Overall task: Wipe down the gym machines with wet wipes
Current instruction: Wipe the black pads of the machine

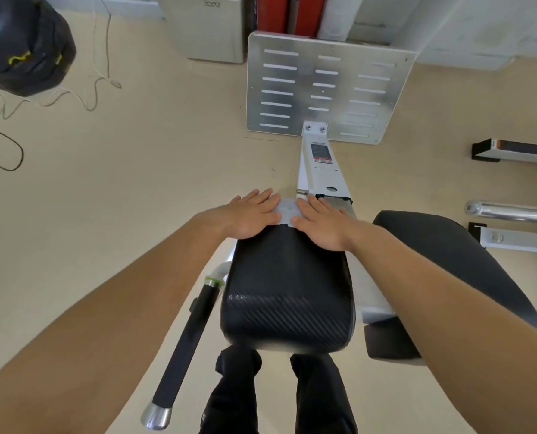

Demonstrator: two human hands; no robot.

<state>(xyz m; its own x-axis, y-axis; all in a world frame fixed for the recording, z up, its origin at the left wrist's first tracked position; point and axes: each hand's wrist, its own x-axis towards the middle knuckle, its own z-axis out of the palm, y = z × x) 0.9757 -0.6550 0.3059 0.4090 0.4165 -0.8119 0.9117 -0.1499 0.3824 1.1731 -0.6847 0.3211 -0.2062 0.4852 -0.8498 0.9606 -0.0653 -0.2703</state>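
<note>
A black padded seat [289, 296] of a white-framed gym machine [322, 170] fills the middle of the head view. At the pad's far end lies a pale grey wet wipe [287, 211]. My left hand [251, 216] presses flat on the wipe's left part, fingers straight. My right hand [320, 222] presses flat on its right part, fingers straight too. Most of the wipe is hidden under both palms.
A slotted metal footplate [326, 89] stands at the machine's far end. A black foam-covered handle [184, 339] runs along the pad's left. Another black pad [455, 267] lies right. A dark bag [23, 48] and cables [98, 86] are on the beige floor at far left.
</note>
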